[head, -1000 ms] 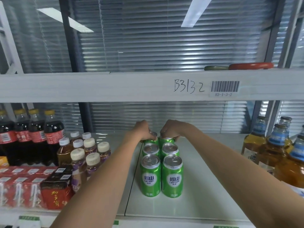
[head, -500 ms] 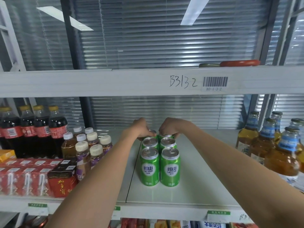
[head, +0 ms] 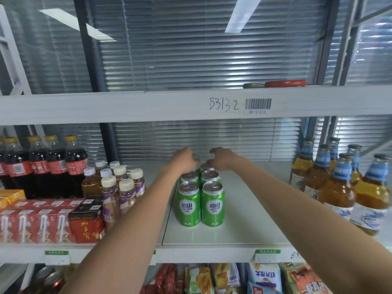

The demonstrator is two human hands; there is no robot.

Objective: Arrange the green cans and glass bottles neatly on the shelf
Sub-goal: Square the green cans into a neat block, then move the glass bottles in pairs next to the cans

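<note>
Curling loosely over the rearmost can tops, the fingers of the left hand (head: pixel 185 159) and the right hand (head: pixel 220 159) are seen half-open, tips pointed at each other across a small gap. Firm grip on anything: cannot be told, since the back pair is mostly hidden under the hands. Contact with the lids looks likely but is not confirmed.

Directly below and in front of the fingertips, the green aluminium cans with silver lids (head: pixel 200 200) are set upright in two columns, touching side by side, running front to back on the white metal shelf (head: pixel 250 228). Long axis of each can: vertical. Row axis: straight toward the camera. Each hand is matched to its own column, left to left, right to right; neither is nearer.

Well apart to the right, the amber glass bottles with blue neck labels (head: pixel 337 187) are clustered upright; bare shelf is left between them and the cans. The right hand is judged nearer for those. Cans look squared; bottles are judged not yet tidied.

To the left, dark cola bottles with yellow caps (head: pixel 57 164) are stood.
</note>
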